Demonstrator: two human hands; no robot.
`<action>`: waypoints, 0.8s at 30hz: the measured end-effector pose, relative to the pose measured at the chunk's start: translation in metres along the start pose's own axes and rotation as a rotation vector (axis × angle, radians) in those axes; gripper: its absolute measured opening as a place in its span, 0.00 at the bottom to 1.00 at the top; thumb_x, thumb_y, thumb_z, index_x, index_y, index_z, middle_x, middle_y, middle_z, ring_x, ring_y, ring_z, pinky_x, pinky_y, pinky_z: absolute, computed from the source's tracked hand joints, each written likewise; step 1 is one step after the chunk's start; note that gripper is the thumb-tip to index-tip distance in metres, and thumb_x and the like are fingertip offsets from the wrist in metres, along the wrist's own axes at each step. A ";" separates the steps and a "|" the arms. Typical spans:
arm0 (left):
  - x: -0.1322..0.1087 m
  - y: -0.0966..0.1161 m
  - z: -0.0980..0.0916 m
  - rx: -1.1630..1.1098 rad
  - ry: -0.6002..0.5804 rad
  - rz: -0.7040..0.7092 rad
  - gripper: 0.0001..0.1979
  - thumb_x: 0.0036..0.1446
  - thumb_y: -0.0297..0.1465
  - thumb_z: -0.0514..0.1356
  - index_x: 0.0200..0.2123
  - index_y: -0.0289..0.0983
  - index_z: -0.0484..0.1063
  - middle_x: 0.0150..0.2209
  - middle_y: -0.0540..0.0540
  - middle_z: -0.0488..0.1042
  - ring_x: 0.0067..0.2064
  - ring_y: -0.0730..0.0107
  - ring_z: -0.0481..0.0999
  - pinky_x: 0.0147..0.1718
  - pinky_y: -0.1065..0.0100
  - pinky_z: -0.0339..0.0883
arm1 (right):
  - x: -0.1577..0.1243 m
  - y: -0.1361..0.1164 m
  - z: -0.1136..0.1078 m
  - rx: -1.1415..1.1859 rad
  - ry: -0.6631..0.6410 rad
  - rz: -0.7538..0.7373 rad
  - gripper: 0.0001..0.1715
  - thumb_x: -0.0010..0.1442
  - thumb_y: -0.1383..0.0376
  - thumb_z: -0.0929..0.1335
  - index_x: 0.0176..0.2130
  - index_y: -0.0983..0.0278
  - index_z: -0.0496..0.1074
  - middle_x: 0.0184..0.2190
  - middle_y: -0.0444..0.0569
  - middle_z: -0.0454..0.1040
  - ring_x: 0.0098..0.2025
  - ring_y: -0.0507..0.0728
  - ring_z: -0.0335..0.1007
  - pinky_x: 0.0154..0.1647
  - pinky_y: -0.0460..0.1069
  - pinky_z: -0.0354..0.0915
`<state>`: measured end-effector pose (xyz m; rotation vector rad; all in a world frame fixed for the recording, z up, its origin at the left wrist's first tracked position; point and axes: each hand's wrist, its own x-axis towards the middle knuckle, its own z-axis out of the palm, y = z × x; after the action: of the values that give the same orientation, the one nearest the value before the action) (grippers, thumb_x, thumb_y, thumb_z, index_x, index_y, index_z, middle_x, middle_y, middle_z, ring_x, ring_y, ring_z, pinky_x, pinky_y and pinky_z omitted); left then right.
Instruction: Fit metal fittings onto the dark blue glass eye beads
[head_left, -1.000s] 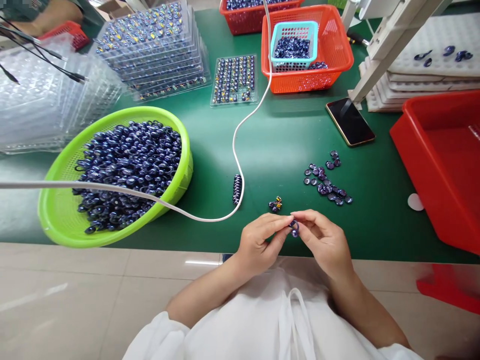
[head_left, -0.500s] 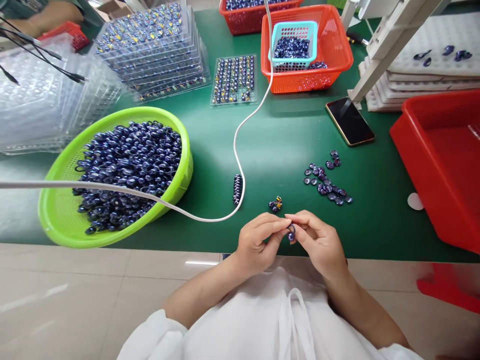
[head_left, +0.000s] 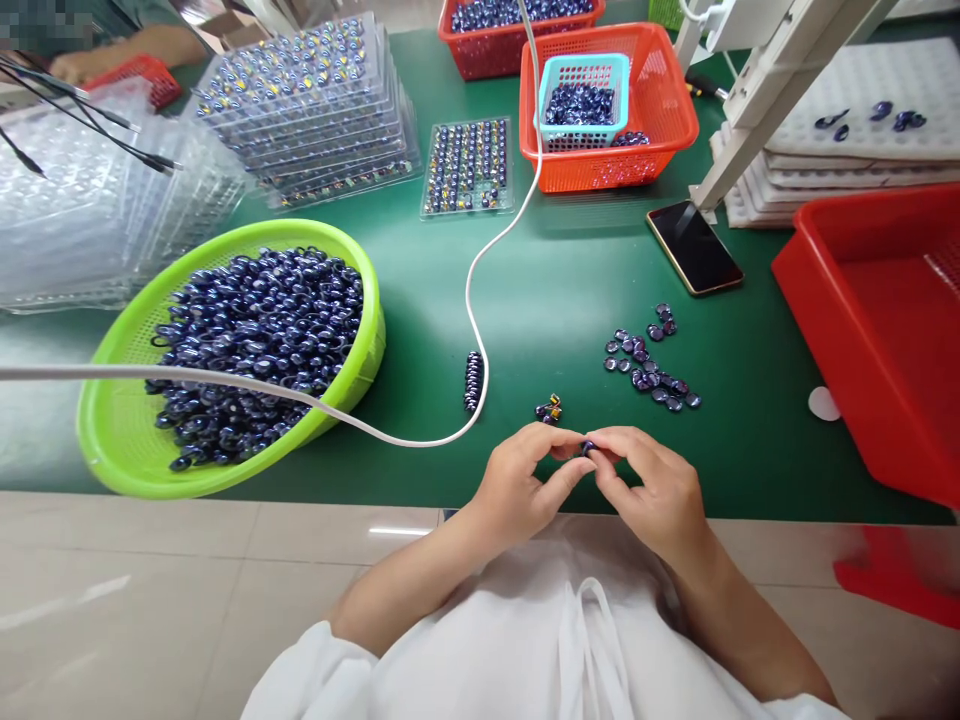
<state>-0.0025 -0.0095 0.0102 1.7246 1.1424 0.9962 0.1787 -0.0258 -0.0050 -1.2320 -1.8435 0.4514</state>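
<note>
Between the fingertips of both hands is a small, glossy dark-blue looped piece (head_left: 589, 449), mostly covered by the fingers. My left hand (head_left: 529, 478) pinches it from the left, thumb and forefinger closed on it. From the other side my right hand (head_left: 652, 490) grips it in the same way. Just beyond the fingers lies a little cluster of dark pieces with gold parts (head_left: 550, 409). To its right, several dark round caps (head_left: 652, 377) are scattered on the green table (head_left: 420, 400). A row of dark pieces (head_left: 473, 381) stands side by side left of the cluster.
A lime-green basket (head_left: 375, 345) heaped with dark looped pieces is at left. A white cable (head_left: 390, 437) crosses the table. Stacked clear trays (head_left: 300, 110), an orange basket (head_left: 660, 165), a phone (head_left: 695, 247) and a red bin (head_left: 840, 300) stand around. A co-worker's arm (head_left: 150, 50) shows top left.
The looped piece has turned between my fingers, so its loop shows less now. My hands have spread slightly, the right one shifting a little to the right.
</note>
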 end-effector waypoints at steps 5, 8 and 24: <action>0.004 -0.001 0.001 -0.562 -0.076 -0.484 0.10 0.57 0.35 0.67 0.36 0.33 0.79 0.29 0.44 0.81 0.30 0.68 0.80 0.34 0.67 0.76 | -0.003 0.000 0.003 -0.068 0.083 -0.084 0.21 0.61 0.72 0.70 0.52 0.58 0.70 0.39 0.50 0.78 0.38 0.57 0.77 0.39 0.52 0.75; 0.009 -0.003 -0.002 -0.854 -0.167 -0.711 0.13 0.51 0.36 0.72 0.32 0.31 0.78 0.26 0.46 0.79 0.25 0.72 0.78 0.30 0.69 0.75 | -0.003 -0.001 0.002 0.001 0.031 -0.032 0.20 0.63 0.69 0.69 0.55 0.58 0.70 0.41 0.51 0.77 0.37 0.56 0.77 0.37 0.51 0.75; 0.001 0.001 -0.001 -0.549 -0.332 -0.432 0.24 0.52 0.33 0.72 0.53 0.37 0.77 0.48 0.39 0.77 0.46 0.61 0.79 0.47 0.62 0.75 | -0.007 0.005 0.000 -0.104 -0.139 -0.250 0.08 0.66 0.69 0.63 0.44 0.62 0.70 0.27 0.47 0.76 0.28 0.55 0.74 0.29 0.49 0.68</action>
<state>-0.0030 -0.0083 0.0121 1.0901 0.8668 0.6424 0.1828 -0.0301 -0.0117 -1.0399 -2.1308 0.3120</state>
